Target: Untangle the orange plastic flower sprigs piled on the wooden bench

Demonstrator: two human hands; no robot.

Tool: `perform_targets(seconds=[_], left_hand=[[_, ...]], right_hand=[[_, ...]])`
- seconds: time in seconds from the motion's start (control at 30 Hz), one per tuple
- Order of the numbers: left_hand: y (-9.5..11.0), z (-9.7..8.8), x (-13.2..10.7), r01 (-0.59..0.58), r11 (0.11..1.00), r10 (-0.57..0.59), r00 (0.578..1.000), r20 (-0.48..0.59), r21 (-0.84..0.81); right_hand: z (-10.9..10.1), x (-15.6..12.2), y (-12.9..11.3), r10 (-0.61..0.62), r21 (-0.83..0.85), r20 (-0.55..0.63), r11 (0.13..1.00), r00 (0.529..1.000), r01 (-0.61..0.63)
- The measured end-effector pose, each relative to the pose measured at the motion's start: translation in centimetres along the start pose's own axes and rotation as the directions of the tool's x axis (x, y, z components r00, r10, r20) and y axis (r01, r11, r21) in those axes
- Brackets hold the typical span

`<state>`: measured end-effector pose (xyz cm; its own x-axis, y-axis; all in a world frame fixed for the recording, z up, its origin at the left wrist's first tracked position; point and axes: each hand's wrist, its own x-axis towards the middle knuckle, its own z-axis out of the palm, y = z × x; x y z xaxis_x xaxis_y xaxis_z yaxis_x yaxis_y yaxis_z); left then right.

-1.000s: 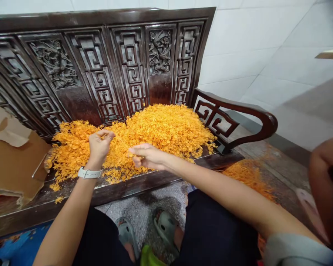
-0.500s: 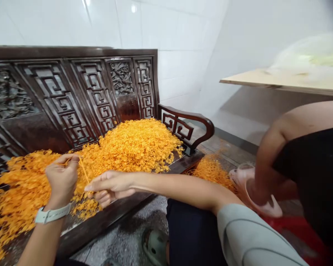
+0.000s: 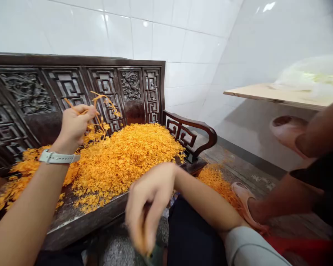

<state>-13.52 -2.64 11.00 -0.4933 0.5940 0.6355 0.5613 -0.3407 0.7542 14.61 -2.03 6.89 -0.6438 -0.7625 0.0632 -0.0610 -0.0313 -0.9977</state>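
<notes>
Left hand (image 3: pixel 77 123) risen, pinching orange sprig (image 3: pixel 102 126); right hand (image 3: pixel 145 190) lowered, curled, blurred, grip unclear.

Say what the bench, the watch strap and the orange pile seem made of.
Bench: dark wood, probably varnished; carved panels, glossy highlights. Watch strap: likely rubber or silicone, matte; pale, with small holes. Orange pile: perhaps moulded plastic, dullish; fine, evenly coloured branching pieces, though dried plant isn't excluded.
</notes>
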Motion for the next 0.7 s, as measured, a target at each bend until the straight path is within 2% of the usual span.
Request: perform_targets(seconds=[0.03,0.07,0.1,0.13,0.17,0.2,0.23,0.27,0.3,0.33,0.43,0.5,0.53,0.6,0.7], left_hand=[[0.4,0.1,-0.4,0.013,0.998,-0.012,1.0,0.027,-0.055],[0.7,0.1,-0.8,0.038,0.994,-0.033,0.998,0.052,-0.104],[0.9,0.1,-1.1,0.058,0.99,-0.047,0.995,0.088,-0.129],[1.1,-0.1,-1.4,0.068,0.989,-0.05,0.99,0.131,-0.132],[1.2,-0.3,-1.6,0.081,0.988,-0.056,0.982,0.182,-0.131],[1.2,-0.5,-1.8,0.094,0.987,-0.061,0.97,0.234,-0.131],[1.1,-0.8,-1.9,0.103,0.986,-0.063,0.959,0.278,-0.132],[1.0,-0.9,-2.0,0.107,0.986,-0.062,0.949,0.308,-0.132],[0.9,-1.0,-2.2,0.104,0.987,-0.058,0.944,0.326,-0.125],[0.8,-0.9,-2.3,0.101,0.988,-0.057,0.94,0.335,-0.116],[0.2,-0.3,-2.6,0.125,0.987,-0.082,0.929,0.36,-0.098],[-0.4,0.2,-2.7,0.136,0.986,-0.091,0.919,0.385,-0.092],[-0.8,0.5,-2.7,0.134,0.987,-0.09,0.914,0.395,-0.085],[-1.5,0.8,-2.7,0.116,0.991,-0.081,0.911,0.405,-0.063],[-2.4,1.0,-2.7,0.15,0.988,-0.126,0.888,0.442,-0.02]], right_hand=[[-1.5,-2.0,-0.8,-0.03,-0.047,-0.11,0.999,0.994,0.025],[-3.1,-3.7,-0.9,-0.127,-0.088,-0.371,0.991,0.92,0.102],[-4.6,-5.1,-0.5,-0.246,-0.137,-0.716,0.967,0.654,0.213],[-6.0,-6.1,0.4,-0.271,-0.188,-0.892,0.951,0.361,0.247],[-7.3,-6.8,1.6,-0.242,-0.199,-0.962,0.939,0.127,0.28],[-8.4,-7.1,2.8,-0.178,-0.188,-0.982,0.928,-0.061,0.322],[-9.3,-7.2,4.1,-0.105,-0.157,-0.982,0.919,-0.16,0.362],[-9.9,-7.0,5.1,-0.049,-0.126,-0.979,0.906,-0.196,0.403],[-10.2,-6.5,5.9,-0.024,-0.107,-0.981,0.896,-0.191,0.432],[-10.3,-6.0,6.3,-0.035,-0.103,-0.987,0.892,-0.159,0.439],[-9.8,-4.2,6.2,-0.152,-0.137,-0.988,0.912,0.007,0.386],[-9.3,-3.2,5.8,-0.181,-0.152,-0.982,0.933,0.061,0.325],[-9.1,-2.7,5.7,-0.185,-0.158,-0.981,0.942,0.065,0.297],[-8.9,-2.1,5.8,-0.193,-0.175,-0.98,0.95,0.045,0.26],[-8.9,-1.9,6.2,-0.205,-0.206,-0.978,0.944,-0.029,0.257]])
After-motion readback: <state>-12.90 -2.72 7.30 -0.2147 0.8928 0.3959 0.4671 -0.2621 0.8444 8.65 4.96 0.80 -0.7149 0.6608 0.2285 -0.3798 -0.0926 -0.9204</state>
